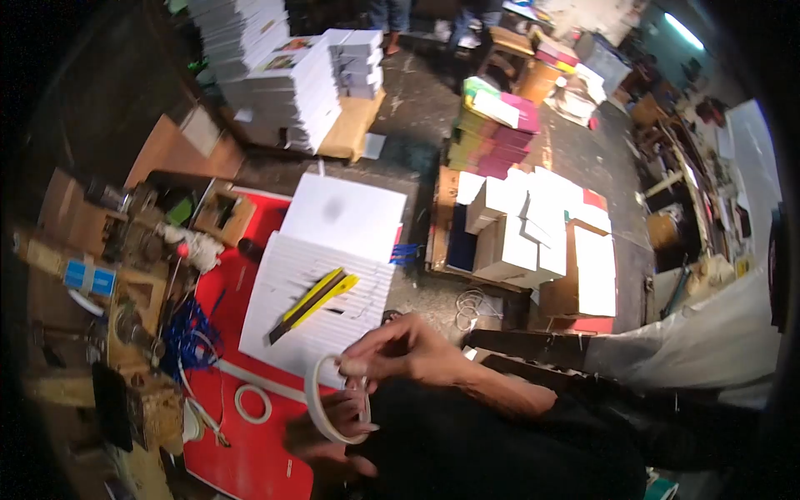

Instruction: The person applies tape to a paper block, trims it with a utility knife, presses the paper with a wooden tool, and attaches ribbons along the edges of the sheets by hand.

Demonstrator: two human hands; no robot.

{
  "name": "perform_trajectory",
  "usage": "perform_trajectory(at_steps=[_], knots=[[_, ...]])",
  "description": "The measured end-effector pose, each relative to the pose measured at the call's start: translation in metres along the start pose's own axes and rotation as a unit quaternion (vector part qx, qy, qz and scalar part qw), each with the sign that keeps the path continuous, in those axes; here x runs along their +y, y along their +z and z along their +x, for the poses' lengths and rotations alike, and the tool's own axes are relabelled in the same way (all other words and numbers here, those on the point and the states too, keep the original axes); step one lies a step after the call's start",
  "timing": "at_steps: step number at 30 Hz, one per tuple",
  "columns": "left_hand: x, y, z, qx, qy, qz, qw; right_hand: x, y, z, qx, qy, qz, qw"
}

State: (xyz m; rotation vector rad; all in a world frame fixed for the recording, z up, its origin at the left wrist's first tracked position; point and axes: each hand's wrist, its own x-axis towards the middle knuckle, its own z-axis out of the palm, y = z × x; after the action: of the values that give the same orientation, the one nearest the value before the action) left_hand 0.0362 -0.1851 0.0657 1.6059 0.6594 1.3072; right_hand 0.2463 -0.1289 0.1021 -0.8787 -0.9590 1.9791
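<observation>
A narrow roll of white tape is held up near my body, at the lower middle of the head view. My right hand pinches its upper edge between thumb and fingers. In shadow, my left hand is curled at the lower part of the roll, with fingers reaching inside the ring. Just beyond, a yellow box cutter lies slantwise on white corrugated-looking sheets. A second white tape roll rests flat on the red tabletop to the left.
Tall stacks of white printed sheets stand at the back left. White blocks of paper and a colourful stack sit on a low platform at right. Blue strings and wooden-framed equipment crowd the left edge. People's legs show at the back.
</observation>
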Motion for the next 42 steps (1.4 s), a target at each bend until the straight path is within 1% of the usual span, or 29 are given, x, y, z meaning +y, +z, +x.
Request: perform_trajectory(at_steps=[1, 2, 3, 4, 5, 8, 10, 12, 14, 16, 18, 20, 22, 24, 25, 26, 27, 28, 29, 30, 32, 33, 34, 35, 36, 37, 38, 40, 42], knots=[[0.011, 0.013, 0.009, -0.044, 0.051, 0.062, 0.996, 0.004, -0.004, 0.000, -0.050, 0.003, 0.007, 0.999], [0.016, 0.021, 0.014, -0.090, 0.108, 0.171, 0.975, 0.009, -0.008, 0.000, -0.099, 0.008, 0.014, 0.995], [0.015, 0.027, 0.014, -0.122, 0.157, 0.313, 0.929, 0.020, -0.012, 0.002, -0.125, 0.018, 0.022, 0.992], [0.012, 0.031, 0.014, -0.135, 0.202, 0.418, 0.875, 0.027, -0.012, 0.004, -0.153, 0.030, 0.033, 0.987], [0.009, 0.033, 0.015, -0.129, 0.238, 0.491, 0.828, 0.029, -0.011, 0.003, -0.142, 0.042, 0.041, 0.988], [-0.004, 0.030, 0.022, -0.095, 0.212, 0.471, 0.851, 0.016, -0.022, 0.005, -0.125, 0.044, -0.007, 0.991], [-0.019, 0.032, 0.023, -0.086, 0.198, 0.469, 0.856, 0.010, -0.021, 0.002, -0.126, 0.071, 0.001, 0.989], [-0.022, 0.028, 0.012, -0.024, 0.183, 0.444, 0.877, 0.015, -0.017, -0.003, -0.123, 0.112, 0.103, 0.981], [-0.028, 0.030, 0.001, 0.109, 0.186, 0.336, 0.917, 0.021, -0.016, -0.005, -0.143, 0.123, 0.118, 0.975], [-0.037, 0.038, -0.009, 0.229, 0.210, 0.197, 0.930, 0.023, -0.013, -0.005, -0.132, 0.090, 0.080, 0.984], [-0.048, 0.041, -0.010, 0.284, 0.242, 0.095, 0.923, 0.031, -0.011, -0.005, -0.143, 0.103, 0.084, 0.981], [-0.053, 0.040, -0.012, 0.294, 0.253, 0.052, 0.920, 0.044, -0.010, -0.003, -0.124, 0.071, 0.096, 0.985], [-0.054, 0.039, -0.015, 0.292, 0.250, 0.027, 0.923, 0.050, -0.009, 0.000, -0.130, 0.069, 0.092, 0.985], [-0.044, 0.040, -0.020, 0.279, 0.153, 0.069, 0.945, 0.053, -0.010, 0.003, -0.120, 0.094, 0.087, 0.985], [-0.040, 0.037, -0.020, 0.278, 0.128, 0.079, 0.949, 0.056, -0.012, 0.004, -0.124, 0.097, 0.086, 0.984], [-0.038, 0.034, -0.022, 0.277, 0.103, 0.089, 0.951, 0.059, -0.015, 0.006, -0.100, 0.092, 0.065, 0.989], [-0.028, 0.023, -0.014, 0.140, 0.082, 0.280, 0.946, 0.060, -0.019, 0.006, -0.075, 0.087, 0.044, 0.992], [-0.021, 0.018, -0.007, -0.005, 0.054, 0.455, 0.889, 0.054, -0.027, 0.008, -0.058, 0.067, 0.061, 0.994], [-0.021, 0.023, -0.003, 0.036, 0.047, 0.488, 0.871, 0.050, -0.037, 0.012, 0.002, 0.033, -0.059, 0.998], [-0.023, 0.016, -0.010, 0.046, 0.029, 0.475, 0.878, 0.047, -0.049, 0.020, 0.059, -0.005, -0.178, 0.982], [-0.022, 0.020, -0.025, 0.170, -0.020, 0.403, 0.899, 0.036, -0.090, 0.041, 0.104, -0.027, -0.233, 0.966], [-0.025, 0.023, -0.037, 0.222, -0.067, 0.412, 0.881, 0.030, -0.108, 0.049, 0.130, -0.042, -0.305, 0.943], [-0.025, 0.022, -0.038, 0.224, -0.068, 0.412, 0.880, 0.026, -0.121, 0.056, 0.154, -0.057, -0.374, 0.913], [-0.024, 0.020, -0.038, 0.213, -0.105, 0.377, 0.895, 0.023, -0.130, 0.061, 0.153, -0.057, -0.376, 0.912], [-0.024, 0.021, -0.039, 0.202, -0.141, 0.340, 0.908, 0.021, -0.136, 0.064, 0.156, -0.097, -0.406, 0.895], [-0.030, 0.024, -0.043, 0.220, -0.137, 0.334, 0.906, 0.019, -0.140, 0.067, 0.158, -0.137, -0.434, 0.876], [-0.032, 0.026, -0.045, 0.223, -0.138, 0.334, 0.905, 0.016, -0.143, 0.070, 0.154, -0.137, -0.436, 0.876], [-0.033, 0.030, -0.048, 0.257, -0.183, 0.297, 0.901, 0.013, -0.145, 0.074, 0.142, -0.132, -0.472, 0.860], [-0.035, 0.033, -0.053, 0.267, -0.202, 0.290, 0.896, 0.013, -0.146, 0.078, 0.132, -0.135, -0.470, 0.862]])
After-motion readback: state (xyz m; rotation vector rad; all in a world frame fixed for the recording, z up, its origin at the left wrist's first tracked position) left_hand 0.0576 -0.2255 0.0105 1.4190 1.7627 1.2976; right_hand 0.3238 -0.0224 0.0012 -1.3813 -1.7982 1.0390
